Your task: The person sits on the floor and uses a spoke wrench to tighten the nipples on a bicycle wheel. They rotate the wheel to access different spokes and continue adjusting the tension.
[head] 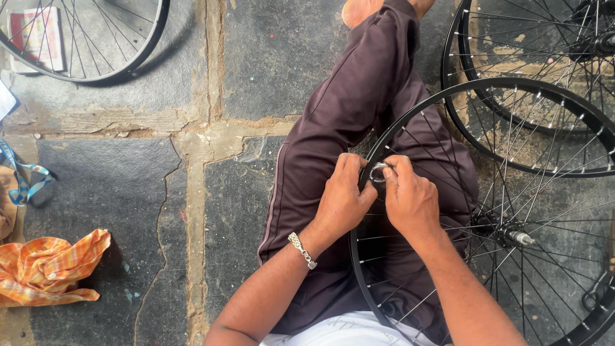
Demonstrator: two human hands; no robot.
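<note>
A black bicycle wheel rim with thin silver spokes rests across my lap, its hub to the right. My left hand grips the rim's left edge; a silver bracelet circles that wrist. My right hand pinches a small round metal spoke tool against the rim, right beside my left thumb. My legs in dark brown trousers stretch away under the wheel.
A second black spoked wheel lies behind the first at the right. Another wheel lies at the top left over a small printed box. An orange checked cloth and a blue strap lie on the stone floor at left.
</note>
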